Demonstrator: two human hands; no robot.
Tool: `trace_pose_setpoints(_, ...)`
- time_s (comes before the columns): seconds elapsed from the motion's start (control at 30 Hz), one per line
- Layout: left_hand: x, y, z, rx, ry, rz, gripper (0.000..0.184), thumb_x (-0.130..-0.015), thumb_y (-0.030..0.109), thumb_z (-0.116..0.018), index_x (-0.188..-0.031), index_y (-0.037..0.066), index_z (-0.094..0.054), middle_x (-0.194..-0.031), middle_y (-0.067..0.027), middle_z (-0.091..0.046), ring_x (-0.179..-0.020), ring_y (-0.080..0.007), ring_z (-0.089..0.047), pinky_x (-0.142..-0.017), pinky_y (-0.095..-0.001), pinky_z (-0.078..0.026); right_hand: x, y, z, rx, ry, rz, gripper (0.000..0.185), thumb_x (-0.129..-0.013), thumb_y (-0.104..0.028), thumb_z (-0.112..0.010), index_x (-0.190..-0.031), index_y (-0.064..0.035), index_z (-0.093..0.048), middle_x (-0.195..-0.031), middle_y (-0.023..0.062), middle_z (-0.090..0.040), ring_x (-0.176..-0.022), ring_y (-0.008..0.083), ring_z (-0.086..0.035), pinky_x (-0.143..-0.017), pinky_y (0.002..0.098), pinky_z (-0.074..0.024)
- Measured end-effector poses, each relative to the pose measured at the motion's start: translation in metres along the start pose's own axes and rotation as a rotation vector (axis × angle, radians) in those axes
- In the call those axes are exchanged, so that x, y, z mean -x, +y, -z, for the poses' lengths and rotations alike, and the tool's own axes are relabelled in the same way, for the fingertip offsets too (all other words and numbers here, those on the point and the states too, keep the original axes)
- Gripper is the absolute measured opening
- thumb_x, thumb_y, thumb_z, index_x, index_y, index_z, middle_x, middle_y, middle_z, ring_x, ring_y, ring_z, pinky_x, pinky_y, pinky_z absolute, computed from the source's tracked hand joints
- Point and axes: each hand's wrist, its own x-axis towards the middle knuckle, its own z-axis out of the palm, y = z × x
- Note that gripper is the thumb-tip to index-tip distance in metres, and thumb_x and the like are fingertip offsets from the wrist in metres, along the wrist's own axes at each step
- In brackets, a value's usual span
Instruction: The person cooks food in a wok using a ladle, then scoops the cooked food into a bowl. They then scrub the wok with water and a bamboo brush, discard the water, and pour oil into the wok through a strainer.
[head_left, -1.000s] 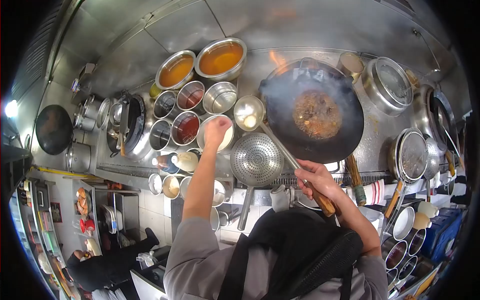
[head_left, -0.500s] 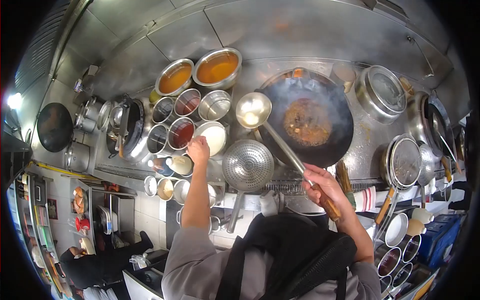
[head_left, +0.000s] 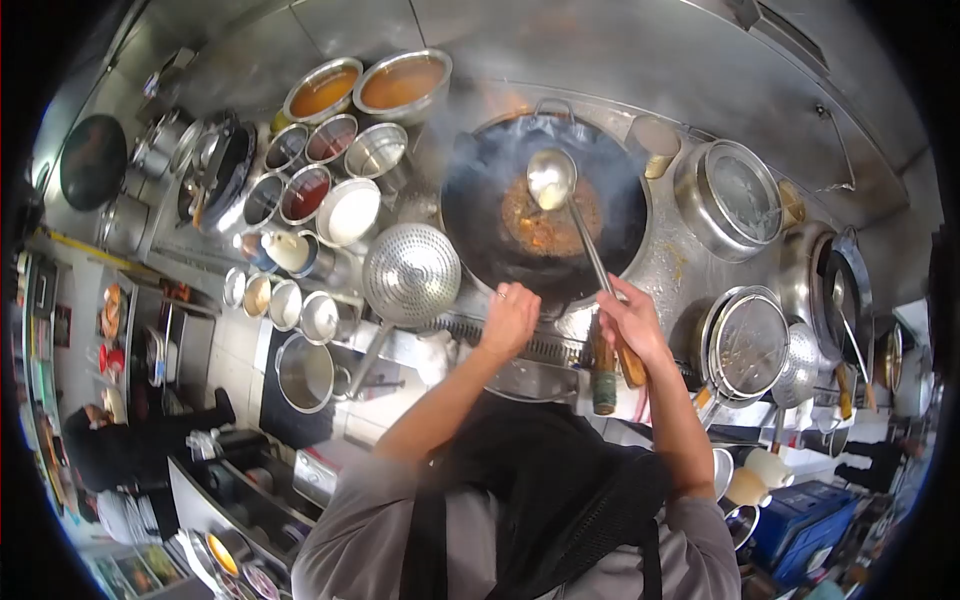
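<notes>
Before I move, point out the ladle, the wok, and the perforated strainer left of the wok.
Ladle [head_left: 551,180]: head view, on its metal bowl.
Wok [head_left: 472,207]: head view, on its bare dark inner wall, picture left.
Perforated strainer [head_left: 411,275]: head view, on the middle of its holed bowl.

The person wears a plain grey short-sleeved cloth shirt [head_left: 472,535] behind a broad black cloth apron front [head_left: 530,445], with one loose grey sleeve [head_left: 362,505] left of that apron front, another right of it, and a dark strap [head_left: 424,540] along its left side.
</notes>
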Motion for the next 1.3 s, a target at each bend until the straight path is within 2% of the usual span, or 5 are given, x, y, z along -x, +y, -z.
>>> trace_pose_setpoints(0.2, -0.001, 0.050, 0.015, 0.047, 0.111, 0.029, 0.020, -0.094, 0.030, -0.065, -0.085, 0.012, -0.062, -0.092, -0.0092, -0.058, -0.101, -0.0319, -0.057, -0.085, -0.0487, -0.042, -0.014, 0.011, 0.063, 1.050, 0.125, 0.320, 0.052, -0.094, -0.012, -0.062, -0.144, -0.0011, -0.050, -0.104, 0.0347, -0.067, -0.103, 0.0531, -0.062, -0.086, 0.0527, -0.0516)
trace_pose_setpoints(0.47, 0.030, 0.057, 0.014, -0.071, 0.189, 0.141, 0.015, -0.087, 0.023, -0.064, -0.099, 0.013, -0.065, -0.099, -0.0064, -0.061, -0.108, -0.0270, -0.059, -0.099, -0.0432, -0.044, 0.003, -0.012, 0.066, 0.250, -0.148, -0.194, 0.049, -0.099, -0.025, -0.066, -0.143, -0.0071, -0.051, -0.073, 0.0023, -0.056, -0.046, 0.0082, -0.047, -0.037, 0.0249, -0.0373)
trace_pose_setpoints(0.7, 0.279, 0.021, 0.069, 0.006, 0.484, 0.876, 0.023, -0.081, 0.008, -0.066, -0.104, 0.009, -0.066, -0.097, -0.0151, -0.066, -0.100, -0.0358, -0.063, -0.094, -0.0491, -0.049, -0.097, 0.061, 0.058, 0.875, -0.252, 0.376, 0.054, -0.106, -0.029, -0.054, -0.153, -0.0046, -0.042, -0.060, 0.0025, -0.051, -0.040, 0.0140, -0.046, -0.035, 0.0319, -0.0361)
trace_pose_setpoints(0.77, 0.399, 0.031, 0.093, 0.081, 0.691, 1.229, 0.017, -0.086, 0.003, -0.066, -0.103, 0.004, -0.066, -0.100, -0.0207, -0.066, -0.101, -0.0391, -0.064, -0.090, -0.0476, -0.051, -0.088, 0.074, 0.073, 1.351, -0.080, 0.679, 0.053, -0.104, -0.029, -0.052, -0.145, 0.0042, -0.049, -0.139, 0.0328, -0.055, -0.129, 0.0451, -0.054, -0.107, 0.0448, -0.0416)
trace_pose_setpoints(1.3, 1.027, 0.312, 0.226, -0.532, 2.353, 2.123, 0.045, -0.089, 0.023, -0.072, -0.113, -0.012, -0.059, -0.103, -0.0198, -0.068, -0.086, -0.0283, -0.070, -0.072, -0.0402, -0.058, 0.049, 0.067, -0.065, 1.034, -0.362, 0.049, 0.032, -0.098, -0.037, -0.062, -0.107, -0.0066, -0.059, -0.092, 0.0170, -0.062, -0.076, 0.0296, -0.062, -0.067, 0.0417, -0.0478)
